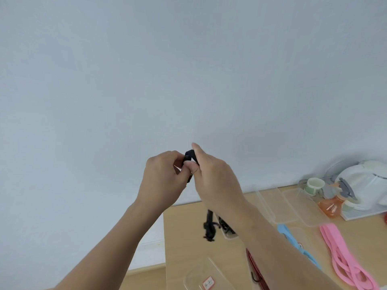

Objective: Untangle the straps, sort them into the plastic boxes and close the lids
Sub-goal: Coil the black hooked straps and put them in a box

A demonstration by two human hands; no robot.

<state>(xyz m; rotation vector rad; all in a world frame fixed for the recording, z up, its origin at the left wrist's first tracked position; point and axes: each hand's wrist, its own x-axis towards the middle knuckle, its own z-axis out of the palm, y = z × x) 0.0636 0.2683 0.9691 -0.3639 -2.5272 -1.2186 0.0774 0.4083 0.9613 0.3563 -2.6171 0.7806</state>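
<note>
head cam view, so you're mostly getting wall. both hands are up in front of it on the black strap (189, 154). my left hand (165, 176) has its fingers curled in and pinches the loop at the top. my right hand (213, 178) pinches it from the other side between thumb and fingers, with one finger poking up past it. the rest of the strap drops behind my right forearm, and its knotted end dangles over the table (184, 237), not resting on it as far as i can tell.

progress wise i'd say early-ish. this one is mid untangle. the pink strap (343, 258) lies loose on the table. the blue strap (293, 239) and the red striped strap (254, 264) are down there too, and i can't tell if either sits inside a box. the clear plastic boxes (301, 208) at the back look open, though some of those could be lids. a clear piece with a label (201, 277) sits near the bottom edge, box or lid, can't say. so i reckon most of the sorting and all the lid closing is left.
</note>
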